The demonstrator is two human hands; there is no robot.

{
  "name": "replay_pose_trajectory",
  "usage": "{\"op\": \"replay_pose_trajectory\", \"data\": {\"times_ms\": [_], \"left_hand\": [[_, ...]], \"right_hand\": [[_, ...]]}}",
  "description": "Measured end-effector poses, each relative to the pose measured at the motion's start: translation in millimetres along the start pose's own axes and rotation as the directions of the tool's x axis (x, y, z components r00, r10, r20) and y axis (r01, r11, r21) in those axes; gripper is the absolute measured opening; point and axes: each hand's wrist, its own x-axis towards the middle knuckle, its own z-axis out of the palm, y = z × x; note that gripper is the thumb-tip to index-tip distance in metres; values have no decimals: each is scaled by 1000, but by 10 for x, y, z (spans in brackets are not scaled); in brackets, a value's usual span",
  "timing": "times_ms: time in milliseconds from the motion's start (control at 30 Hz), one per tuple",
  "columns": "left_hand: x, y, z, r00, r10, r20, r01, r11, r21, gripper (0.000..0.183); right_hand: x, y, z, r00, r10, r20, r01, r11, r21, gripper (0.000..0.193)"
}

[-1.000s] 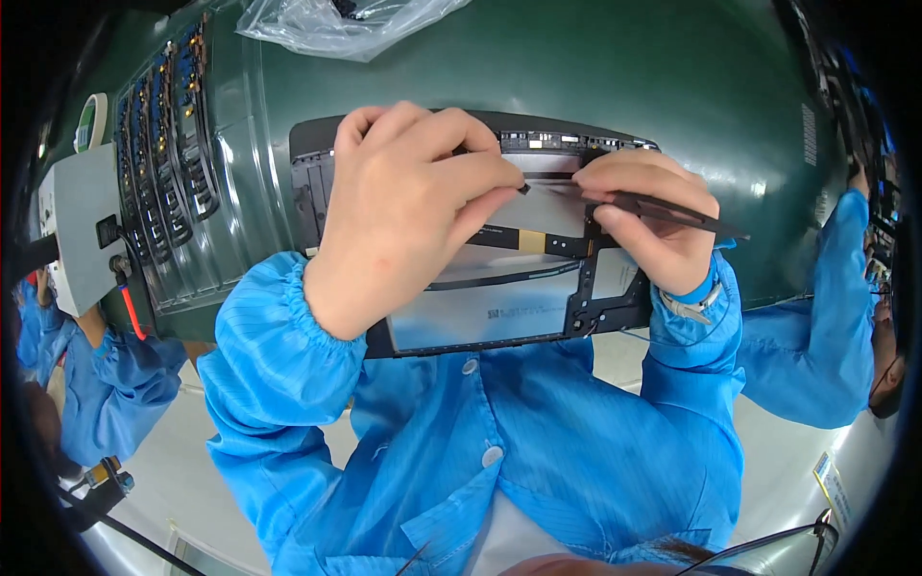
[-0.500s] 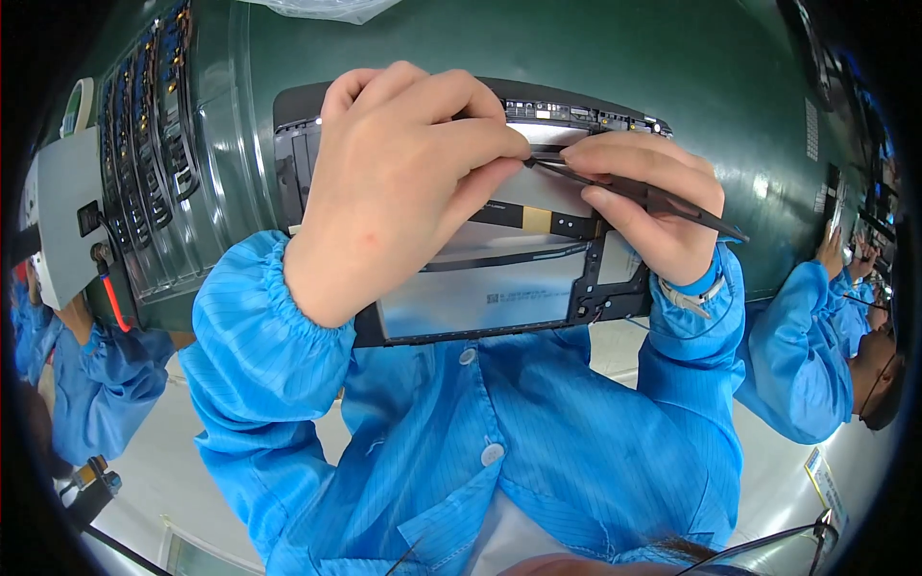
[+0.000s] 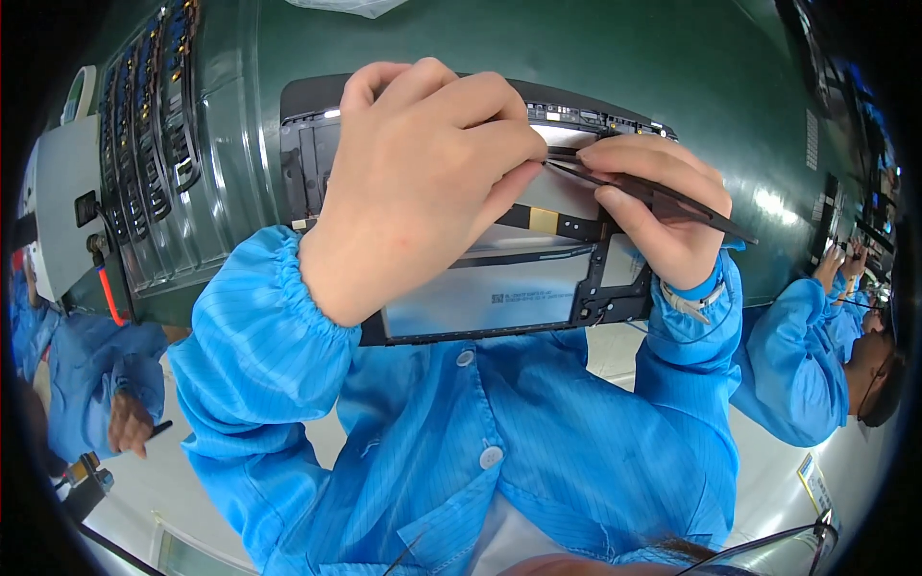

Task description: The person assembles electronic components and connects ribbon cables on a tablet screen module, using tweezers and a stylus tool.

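Off to our left, a clear tray holds dark strips. Before us, our left hand closes finger and thumb in a pinch over the tablet on the bench; whether they hold anything, we cannot tell. Our right hand grips tweezers, tips at that pinch. We judge it fine handling, next calling for steady tips.

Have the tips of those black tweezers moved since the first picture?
Yes. Against the gold patch on the open device, the black tweezers' tips have moved left, close to the fingers of the left hand.
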Motion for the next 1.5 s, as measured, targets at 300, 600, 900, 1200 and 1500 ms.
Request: {"op": "replay_pose_trajectory", "data": {"times_ms": [300, 600, 900, 1200, 1500], "left_hand": [[1, 22, 0, 1000, 9, -7, -9, 999, 33, 12], [5, 36, -2, 1000, 11, -22, -10, 998, 59, 12], [19, 21, -36, 998, -42, 39, 43, 999, -8, 15], [-27, -23, -143, 987, -158, -7, 156, 983, -94, 42], [-526, 333, -601, 960, -280, 22, 280, 959, -34, 47]], "right_hand": [[-4, -34, 10, 999, 47, 16, -46, 999, -22, 19], [-18, -16, 0, 998, 51, -35, -50, 999, 5, 18], [-17, 11, -30, 995, 65, -71, -59, 995, 79, 15], [125, -80, -177, 954, -299, 38, 294, 896, -332, 27], [230, -24, 111, 946, -292, 141, 314, 722, -617, 44]]}}
